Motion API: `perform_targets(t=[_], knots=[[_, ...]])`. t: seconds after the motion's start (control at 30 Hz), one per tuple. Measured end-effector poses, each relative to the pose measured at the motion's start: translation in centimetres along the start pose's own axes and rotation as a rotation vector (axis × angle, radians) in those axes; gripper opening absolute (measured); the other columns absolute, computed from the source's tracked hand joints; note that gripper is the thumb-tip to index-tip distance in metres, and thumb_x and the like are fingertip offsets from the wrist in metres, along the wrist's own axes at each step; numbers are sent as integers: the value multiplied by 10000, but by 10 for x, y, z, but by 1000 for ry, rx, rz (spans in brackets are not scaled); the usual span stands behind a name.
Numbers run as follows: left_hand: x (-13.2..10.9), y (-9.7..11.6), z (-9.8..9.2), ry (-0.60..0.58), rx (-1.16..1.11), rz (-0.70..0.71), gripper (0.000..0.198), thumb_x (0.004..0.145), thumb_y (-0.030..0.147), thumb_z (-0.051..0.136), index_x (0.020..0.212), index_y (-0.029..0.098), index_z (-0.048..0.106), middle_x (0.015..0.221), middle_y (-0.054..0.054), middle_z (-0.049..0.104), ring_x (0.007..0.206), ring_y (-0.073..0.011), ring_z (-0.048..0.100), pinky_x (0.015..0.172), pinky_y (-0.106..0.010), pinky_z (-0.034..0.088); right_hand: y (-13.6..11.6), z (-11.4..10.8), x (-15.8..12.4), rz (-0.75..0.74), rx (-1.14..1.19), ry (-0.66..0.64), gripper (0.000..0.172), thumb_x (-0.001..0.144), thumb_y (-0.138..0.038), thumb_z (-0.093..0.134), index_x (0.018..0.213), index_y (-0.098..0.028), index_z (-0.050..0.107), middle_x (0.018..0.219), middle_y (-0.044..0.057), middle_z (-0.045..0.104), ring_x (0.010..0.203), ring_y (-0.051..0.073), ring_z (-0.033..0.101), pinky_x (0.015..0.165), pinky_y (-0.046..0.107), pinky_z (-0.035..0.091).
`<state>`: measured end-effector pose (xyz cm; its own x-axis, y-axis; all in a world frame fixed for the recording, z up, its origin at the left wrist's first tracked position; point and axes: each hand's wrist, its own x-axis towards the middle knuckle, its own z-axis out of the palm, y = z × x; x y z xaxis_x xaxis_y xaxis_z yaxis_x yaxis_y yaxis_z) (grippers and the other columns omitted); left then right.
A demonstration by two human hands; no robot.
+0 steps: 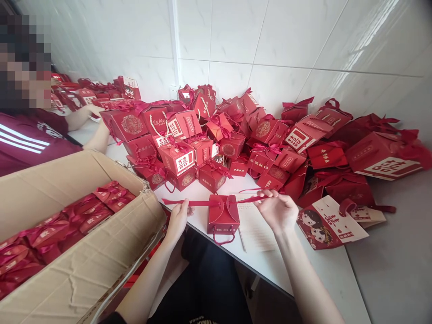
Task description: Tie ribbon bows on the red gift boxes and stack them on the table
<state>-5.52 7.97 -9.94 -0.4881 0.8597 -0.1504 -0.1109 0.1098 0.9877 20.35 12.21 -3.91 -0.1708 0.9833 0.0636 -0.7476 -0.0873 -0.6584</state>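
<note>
A small red gift box stands upright on the white table in front of me, its top flaps folded together and a cord handle hanging down its near side. A red ribbon runs through slots in the top and stretches out to both sides. My left hand pinches the ribbon's left part, with its end sticking out past the fingers. On the other side, my right hand grips the right end of the ribbon, palm partly turned to me. Neither hand touches the box itself.
Many red gift boxes are heaped along the wall. A cardboard carton holding ribboned boxes stands at the left. Paper and a pen lie beside the box. A white-and-red box sits right. A co-worker's arm reaches in at the left.
</note>
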Motion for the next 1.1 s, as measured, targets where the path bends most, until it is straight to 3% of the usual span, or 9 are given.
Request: perform_targets(t=[0.1, 0.3, 0.53, 0.77, 0.97, 1.1], knots=[[1, 2, -1, -3, -45, -9, 375, 556, 510, 637, 494, 152, 547, 474, -6, 551, 482, -140, 530, 561, -288, 455, -14, -5, 0, -16, 79, 61, 180, 653, -258, 650, 597, -196, 491, 573, -66, 449, 563, 89, 495, 594, 254, 458], [5, 3, -6, 22, -154, -19, 283, 560, 399, 662, 541, 152, 524, 484, 19, 529, 496, -126, 534, 553, -266, 455, -29, -6, 5, -158, -27, 130, 209, 636, -305, 738, 670, -199, 560, 621, -64, 501, 550, 75, 497, 580, 231, 465], [0, 24, -2, 32, -278, 81, 242, 583, 341, 680, 635, 149, 541, 580, 27, 558, 538, -107, 533, 606, -266, 470, -41, 30, 14, -409, -238, -79, 244, 601, -343, 808, 709, -208, 636, 611, -61, 492, 541, 77, 477, 564, 250, 453], [-4, 68, 22, -142, -441, 236, 246, 618, 332, 718, 630, 146, 558, 606, 23, 577, 591, -107, 547, 606, -252, 471, -28, 63, 24, -492, -292, -340, 208, 704, -389, 736, 688, -217, 621, 582, -48, 493, 496, 90, 443, 538, 273, 426], [-6, 99, 48, -318, -460, 310, 183, 651, 298, 706, 709, 136, 645, 869, -76, 682, 919, -205, 606, 775, -306, 488, -5, 67, 28, -355, -512, -349, 156, 778, -347, 665, 718, -206, 636, 583, -23, 584, 551, 122, 525, 597, 276, 423], [-9, 116, 65, -474, -538, 294, 169, 644, 275, 712, 679, 134, 624, 761, -44, 657, 769, -167, 621, 759, -313, 493, 0, 67, 27, -272, -651, -319, 160, 793, -353, 643, 756, -197, 640, 584, -9, 616, 573, 134, 540, 609, 272, 409]])
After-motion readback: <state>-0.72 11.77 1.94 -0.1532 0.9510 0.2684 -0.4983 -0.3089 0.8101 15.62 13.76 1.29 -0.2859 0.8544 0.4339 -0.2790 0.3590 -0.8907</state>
